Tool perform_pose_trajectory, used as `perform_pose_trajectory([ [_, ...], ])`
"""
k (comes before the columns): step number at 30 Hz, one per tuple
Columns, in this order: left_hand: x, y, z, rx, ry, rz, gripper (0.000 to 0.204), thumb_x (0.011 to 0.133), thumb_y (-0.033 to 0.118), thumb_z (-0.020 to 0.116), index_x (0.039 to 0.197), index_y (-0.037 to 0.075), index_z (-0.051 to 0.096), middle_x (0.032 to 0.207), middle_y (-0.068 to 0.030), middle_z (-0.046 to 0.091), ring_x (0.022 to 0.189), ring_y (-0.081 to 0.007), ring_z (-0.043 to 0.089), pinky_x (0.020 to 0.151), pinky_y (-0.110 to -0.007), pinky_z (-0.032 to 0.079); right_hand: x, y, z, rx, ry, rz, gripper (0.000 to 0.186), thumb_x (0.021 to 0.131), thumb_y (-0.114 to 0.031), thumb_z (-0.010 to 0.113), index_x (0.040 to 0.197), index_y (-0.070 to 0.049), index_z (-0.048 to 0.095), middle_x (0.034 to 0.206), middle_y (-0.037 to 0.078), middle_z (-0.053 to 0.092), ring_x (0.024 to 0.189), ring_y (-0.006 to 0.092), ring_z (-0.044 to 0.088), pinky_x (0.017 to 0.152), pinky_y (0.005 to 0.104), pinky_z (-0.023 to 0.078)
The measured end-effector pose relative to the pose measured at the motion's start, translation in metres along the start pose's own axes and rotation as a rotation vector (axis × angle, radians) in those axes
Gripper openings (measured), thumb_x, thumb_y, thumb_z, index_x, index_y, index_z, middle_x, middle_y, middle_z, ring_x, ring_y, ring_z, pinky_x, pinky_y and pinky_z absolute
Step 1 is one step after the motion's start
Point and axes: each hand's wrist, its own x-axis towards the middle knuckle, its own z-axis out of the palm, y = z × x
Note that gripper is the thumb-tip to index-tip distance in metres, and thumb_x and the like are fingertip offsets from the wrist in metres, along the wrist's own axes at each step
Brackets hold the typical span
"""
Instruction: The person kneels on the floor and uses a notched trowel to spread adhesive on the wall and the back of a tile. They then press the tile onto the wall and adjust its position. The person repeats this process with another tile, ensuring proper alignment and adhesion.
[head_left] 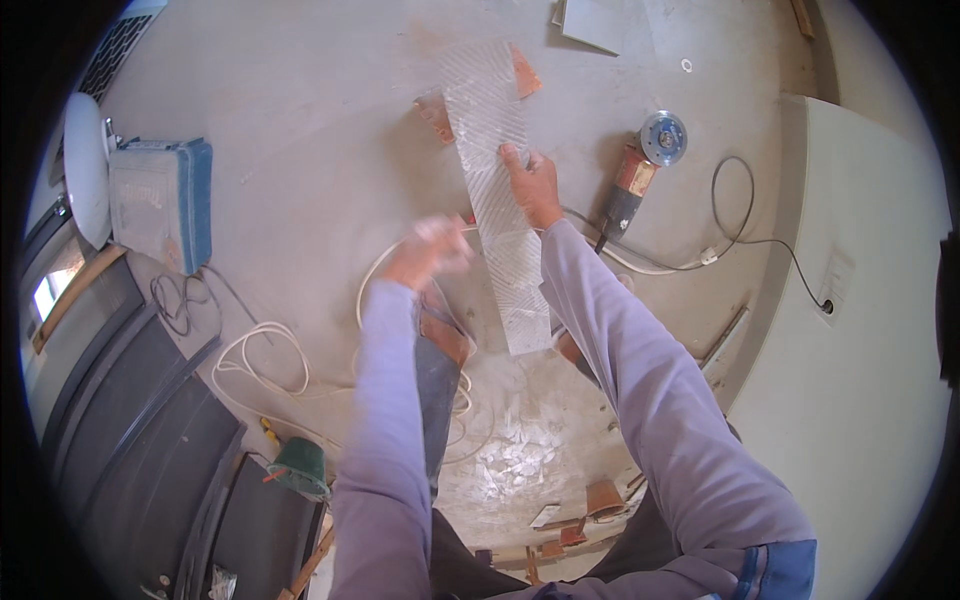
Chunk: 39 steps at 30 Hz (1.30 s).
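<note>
A long pale tile strip (497,200) with ridged lines on its upper face lies lengthwise in front of me. Its far end rests over broken reddish brick pieces (436,115). My right hand (535,185) grips the strip's right edge, thumb on top. To the left of the strip, my left hand (432,252) is smeared by motion, so its fingers cannot be made out. A tiny red spot shows beside it, too small to name. To the right on the floor lies an angle grinder (632,185) with a round metal disc, apart from both hands.
A pale cable (262,335) loops across the floor near my feet. The grinder's dark cord (716,200) runs to a wall socket (828,305). At left stand a blue-grey case (160,200) and a green bucket (300,465). Another tile piece (592,25) lies at the far side.
</note>
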Motion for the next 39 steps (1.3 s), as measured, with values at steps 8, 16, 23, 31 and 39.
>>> perform_pose_trajectory([
  [8, 0.133, 0.086, -0.019, 0.907, 0.695, 0.658, 0.077, 0.078, 0.045, 0.078, 0.135, 0.001, 0.051, 0.131, -0.0196, 0.056, 0.124, -0.0302, 0.05, 0.102, -0.042, 0.043, 0.039, 0.037, 0.008, -0.134, -0.03, -0.063, 0.058, 0.09, -0.051, 0.06, 0.097, 0.007, 0.068, 0.088, 0.027, 0.068, 0.081, 0.0378, 0.066, 0.076, 0.044, 0.048],
  [16, 0.201, 0.096, -0.025, 0.725, 0.496, 0.804, 0.09, 0.07, 0.024, 0.086, 0.141, -0.002, 0.038, 0.125, -0.0207, 0.059, 0.115, -0.0317, 0.06, 0.092, -0.042, 0.052, 0.037, 0.046, 0.012, -0.114, -0.062, -0.094, 0.057, 0.089, -0.051, 0.059, 0.104, 0.003, 0.07, 0.093, 0.027, 0.069, 0.092, 0.0392, 0.067, 0.082, 0.0443, 0.05],
  [23, 0.201, 0.104, -0.02, 0.459, 0.21, 0.584, 0.087, 0.071, 0.002, 0.08, 0.142, 0.001, 0.029, 0.123, -0.0271, 0.057, 0.076, -0.0355, 0.071, 0.049, -0.042, 0.062, 0.053, 0.067, 0.015, -0.234, -0.101, -0.04, 0.066, 0.086, -0.058, 0.059, 0.108, 0.003, 0.069, 0.106, 0.027, 0.068, 0.102, 0.0388, 0.066, 0.089, 0.0432, 0.05],
  [31, 0.192, 0.087, 0.001, 0.206, 0.51, 0.617, 0.083, 0.076, 0.003, 0.079, 0.142, -0.002, 0.028, 0.115, -0.0259, 0.06, 0.074, -0.0319, 0.069, 0.044, -0.039, 0.058, 0.052, 0.021, -0.084, -0.508, 0.332, -0.477, 0.044, 0.086, -0.04, 0.062, 0.093, 0.003, 0.071, 0.091, 0.022, 0.071, 0.089, 0.0361, 0.067, 0.083, 0.0417, 0.051],
  [39, 0.211, 0.095, -0.012, 0.233, 0.465, 0.561, 0.068, 0.074, -0.002, 0.075, 0.135, -0.004, 0.044, 0.111, -0.0201, 0.064, 0.092, -0.0287, 0.067, 0.058, -0.037, 0.058, 0.01, 0.099, -0.156, -0.601, 0.912, 0.094, 0.083, 0.068, -0.045, 0.079, 0.131, -0.004, 0.046, 0.125, 0.021, 0.057, 0.114, 0.0396, 0.056, 0.102, 0.0458, 0.043],
])
